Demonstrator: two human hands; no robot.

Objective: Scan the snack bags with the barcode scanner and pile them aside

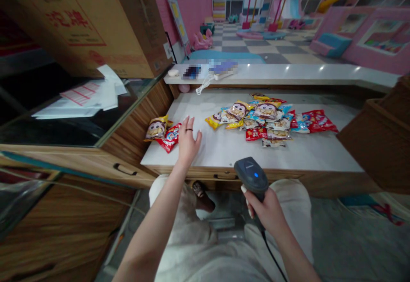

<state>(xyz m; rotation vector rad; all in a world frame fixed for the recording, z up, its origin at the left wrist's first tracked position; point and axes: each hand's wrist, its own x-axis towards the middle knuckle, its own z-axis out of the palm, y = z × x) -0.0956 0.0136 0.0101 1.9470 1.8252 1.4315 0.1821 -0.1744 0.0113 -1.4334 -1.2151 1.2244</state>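
My left hand (188, 141) lies flat on the white desk top (224, 151), fingers stretched out, a ring on one finger. It rests right beside two snack packets, a red one (169, 137) and a yellow one with a monkey face (156, 128). My right hand (267, 211) grips the handle of a dark barcode scanner (251, 175) with a blue light, held above my lap near the desk's front edge. A pile of several snack packets (269, 119) lies further back on the desk, right of centre.
A cardboard box (96, 21) and papers (86, 96) sit on a glass counter at the left. A wooden unit (378, 145) stands at the right. A white ledge (288, 73) with small items runs behind the desk. A drawer handle (124, 170) shows below.
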